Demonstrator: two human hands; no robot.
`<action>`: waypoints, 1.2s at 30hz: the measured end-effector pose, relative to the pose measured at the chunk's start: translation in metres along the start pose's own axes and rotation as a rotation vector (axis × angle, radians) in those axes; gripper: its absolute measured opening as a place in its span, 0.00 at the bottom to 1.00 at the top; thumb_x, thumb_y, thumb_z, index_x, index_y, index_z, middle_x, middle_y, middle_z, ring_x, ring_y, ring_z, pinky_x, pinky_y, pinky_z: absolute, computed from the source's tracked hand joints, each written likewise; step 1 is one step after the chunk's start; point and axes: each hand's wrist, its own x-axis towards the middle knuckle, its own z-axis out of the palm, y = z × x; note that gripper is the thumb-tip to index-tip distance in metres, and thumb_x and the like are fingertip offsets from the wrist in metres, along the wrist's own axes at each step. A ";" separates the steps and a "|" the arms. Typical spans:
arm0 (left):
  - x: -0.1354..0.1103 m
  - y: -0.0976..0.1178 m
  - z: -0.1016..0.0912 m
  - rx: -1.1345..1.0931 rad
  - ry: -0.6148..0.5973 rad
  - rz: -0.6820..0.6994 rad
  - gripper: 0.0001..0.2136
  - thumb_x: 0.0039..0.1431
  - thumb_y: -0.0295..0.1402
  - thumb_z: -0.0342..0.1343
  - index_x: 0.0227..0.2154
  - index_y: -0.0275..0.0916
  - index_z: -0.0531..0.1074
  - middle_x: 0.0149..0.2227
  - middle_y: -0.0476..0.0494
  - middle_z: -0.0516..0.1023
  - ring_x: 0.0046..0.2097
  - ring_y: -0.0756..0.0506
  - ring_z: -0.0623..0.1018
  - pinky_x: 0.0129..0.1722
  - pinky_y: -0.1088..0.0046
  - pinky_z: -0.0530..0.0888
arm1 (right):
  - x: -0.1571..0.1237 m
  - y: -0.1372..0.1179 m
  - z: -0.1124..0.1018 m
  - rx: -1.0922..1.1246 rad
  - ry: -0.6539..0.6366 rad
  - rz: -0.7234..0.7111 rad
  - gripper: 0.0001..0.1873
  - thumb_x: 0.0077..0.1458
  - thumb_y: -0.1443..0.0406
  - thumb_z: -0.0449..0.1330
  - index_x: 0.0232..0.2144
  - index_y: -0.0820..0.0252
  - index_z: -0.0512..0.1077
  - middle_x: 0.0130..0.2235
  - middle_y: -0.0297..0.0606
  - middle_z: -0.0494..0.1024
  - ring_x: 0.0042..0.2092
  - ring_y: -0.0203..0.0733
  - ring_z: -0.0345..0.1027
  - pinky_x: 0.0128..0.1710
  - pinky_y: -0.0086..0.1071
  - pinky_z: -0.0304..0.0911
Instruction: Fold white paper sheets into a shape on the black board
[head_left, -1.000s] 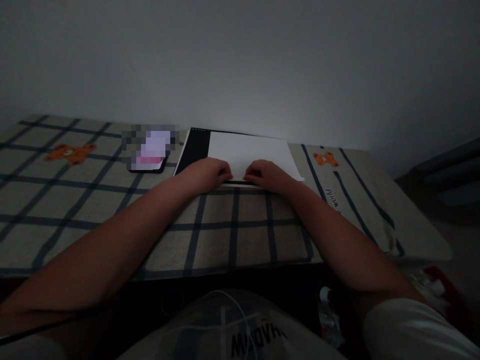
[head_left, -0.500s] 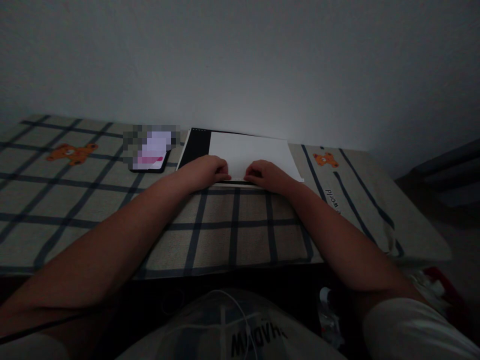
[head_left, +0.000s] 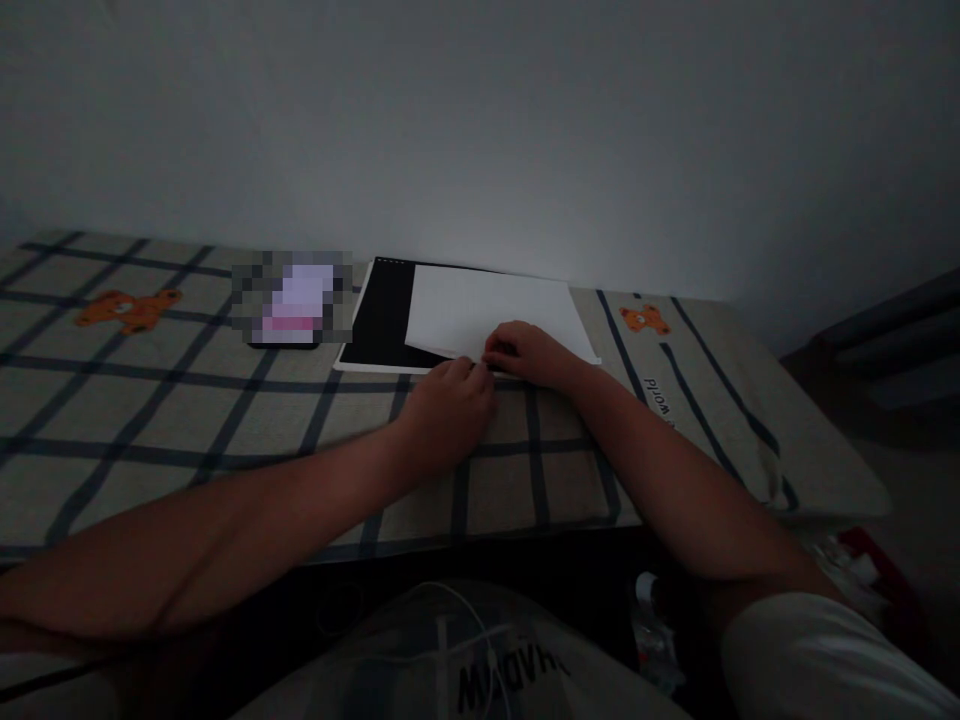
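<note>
A white sheet of paper (head_left: 495,308) lies on a black board (head_left: 381,320) at the far side of a table covered by a checked cloth (head_left: 187,420). My right hand (head_left: 529,353) rests on the paper's near edge with its fingers curled, pinching that edge. My left hand (head_left: 450,412) lies on the cloth just in front of the board, its fingers bent and its fingertips meeting the paper's near edge beside the right hand. The light is dim, so the fingertips are hard to make out.
A phone with a lit, blurred screen (head_left: 292,300) lies left of the board. Orange bear prints (head_left: 127,308) mark the cloth. A pale wall stands right behind the table. Dark furniture (head_left: 885,340) and red-and-white clutter (head_left: 862,570) sit at the right.
My left hand has come off the left part of the paper's edge, moving right and toward me onto the cloth. The paper's near left corner has shifted, baring more black board.
</note>
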 end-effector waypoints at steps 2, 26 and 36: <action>-0.002 0.005 0.003 -0.003 0.027 -0.043 0.16 0.66 0.31 0.46 0.49 0.26 0.73 0.44 0.31 0.76 0.47 0.37 0.73 0.43 0.61 0.70 | 0.000 0.000 0.000 0.001 -0.001 0.006 0.08 0.56 0.63 0.59 0.32 0.64 0.74 0.31 0.37 0.73 0.33 0.37 0.62 0.35 0.31 0.54; 0.000 0.002 0.006 -0.016 -0.038 -0.067 0.15 0.67 0.31 0.44 0.47 0.28 0.73 0.45 0.30 0.76 0.47 0.39 0.74 0.46 0.62 0.70 | -0.002 0.001 -0.006 0.132 -0.046 0.028 0.07 0.56 0.67 0.57 0.38 0.62 0.73 0.34 0.37 0.73 0.34 0.37 0.64 0.36 0.32 0.59; -0.011 0.012 0.007 -0.008 -0.031 -0.180 0.20 0.68 0.33 0.44 0.56 0.27 0.68 0.57 0.27 0.71 0.57 0.31 0.70 0.52 0.54 0.69 | -0.002 0.004 -0.005 0.130 -0.061 -0.011 0.07 0.57 0.66 0.57 0.36 0.63 0.74 0.35 0.39 0.74 0.36 0.38 0.65 0.37 0.33 0.60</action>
